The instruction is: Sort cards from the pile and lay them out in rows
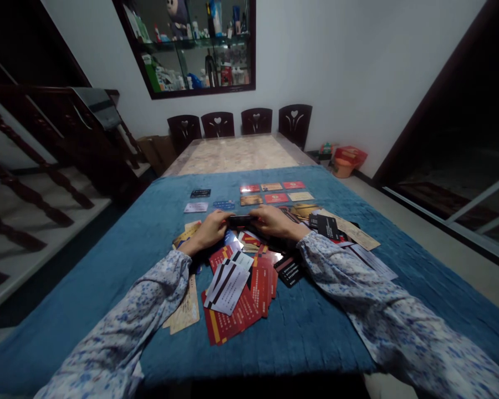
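Note:
Between my two hands is a dark stack of cards (241, 221), seen nearly edge-on above the pile. My left hand (210, 228) grips its left end with fingers closed, and my right hand (274, 221) grips the right end the same way. Below them lie fanned red cards (237, 310) with white striped cards (228, 282) on top. Black cards (290, 270) sit by my right wrist. Cream cards (187, 307) lie partly under my left forearm.
Beyond my hands, red and gold cards (276, 198) lie in two rows, with a black card (200, 193) and a white card (195, 207) to their left. More mixed cards (326, 226) heap at right. A blue cloth (128, 244) covers the near table; chairs (256, 121) stand behind.

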Tool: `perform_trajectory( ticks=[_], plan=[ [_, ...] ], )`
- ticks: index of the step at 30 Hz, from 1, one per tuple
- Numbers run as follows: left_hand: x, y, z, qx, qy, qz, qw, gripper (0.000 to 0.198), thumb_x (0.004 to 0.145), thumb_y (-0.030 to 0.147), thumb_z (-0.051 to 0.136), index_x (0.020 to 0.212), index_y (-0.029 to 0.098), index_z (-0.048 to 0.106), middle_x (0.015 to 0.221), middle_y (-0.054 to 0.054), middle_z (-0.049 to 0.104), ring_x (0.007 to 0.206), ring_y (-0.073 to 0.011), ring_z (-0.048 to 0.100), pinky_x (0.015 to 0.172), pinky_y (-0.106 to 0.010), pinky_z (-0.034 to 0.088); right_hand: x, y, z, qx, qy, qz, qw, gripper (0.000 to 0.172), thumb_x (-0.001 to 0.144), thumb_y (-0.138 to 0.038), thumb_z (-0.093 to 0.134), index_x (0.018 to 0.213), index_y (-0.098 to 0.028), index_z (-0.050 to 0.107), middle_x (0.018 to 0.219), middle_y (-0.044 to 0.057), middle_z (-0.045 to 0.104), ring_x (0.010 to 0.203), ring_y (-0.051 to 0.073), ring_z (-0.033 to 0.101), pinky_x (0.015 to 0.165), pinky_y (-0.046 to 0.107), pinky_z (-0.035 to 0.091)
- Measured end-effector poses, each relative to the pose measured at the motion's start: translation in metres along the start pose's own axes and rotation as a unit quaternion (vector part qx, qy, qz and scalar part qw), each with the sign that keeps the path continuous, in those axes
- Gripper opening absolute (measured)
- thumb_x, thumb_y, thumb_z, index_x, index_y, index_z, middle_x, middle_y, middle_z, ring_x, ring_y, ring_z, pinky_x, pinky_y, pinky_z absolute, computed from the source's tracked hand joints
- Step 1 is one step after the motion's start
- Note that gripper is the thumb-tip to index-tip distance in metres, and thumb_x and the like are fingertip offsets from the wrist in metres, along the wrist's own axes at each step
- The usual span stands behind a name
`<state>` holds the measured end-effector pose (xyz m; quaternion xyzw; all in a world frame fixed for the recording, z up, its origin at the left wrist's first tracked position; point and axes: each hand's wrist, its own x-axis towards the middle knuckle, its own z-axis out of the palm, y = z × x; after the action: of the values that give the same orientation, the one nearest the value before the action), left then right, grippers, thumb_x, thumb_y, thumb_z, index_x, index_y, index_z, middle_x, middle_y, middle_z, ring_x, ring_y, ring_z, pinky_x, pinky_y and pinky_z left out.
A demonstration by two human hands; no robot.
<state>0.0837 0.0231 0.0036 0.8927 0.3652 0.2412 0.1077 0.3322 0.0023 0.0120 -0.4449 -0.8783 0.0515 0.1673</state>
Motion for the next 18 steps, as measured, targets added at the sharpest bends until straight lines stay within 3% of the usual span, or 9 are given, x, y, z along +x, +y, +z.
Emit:
perform_trajectory(
  ticks=[9,18],
  plan=[
    [0.003,-0.003,0.010,-0.001,0.035,0.001,0.999,0.054,0.083,0.004,0.050,0.133,0.018,0.063,0.113,-0.009,0.072,0.100,-0.0204,0.066,0.097,-0.038,0.054,0.002,0.001,0.010,0.001,0.014,0.034,0.999,0.039,0.096,-0.020,0.054,0.134,-0.018,0.060,0.113,0.013,0.071,0.099,0.022,0.066,0.079,0.027,0.042],
    [0.004,-0.006,0.016,-0.005,0.045,-0.010,0.999,0.053,0.083,0.005,0.048,0.132,0.018,0.064,0.105,-0.009,0.074,0.094,-0.0206,0.068,0.093,-0.036,0.055,-0.002,-0.006,0.006,-0.058,0.012,0.088,0.994,0.047,0.099,-0.027,0.052,0.145,-0.022,0.048,0.118,0.013,0.074,0.100,0.026,0.069,0.076,0.028,0.043]
  ],
)
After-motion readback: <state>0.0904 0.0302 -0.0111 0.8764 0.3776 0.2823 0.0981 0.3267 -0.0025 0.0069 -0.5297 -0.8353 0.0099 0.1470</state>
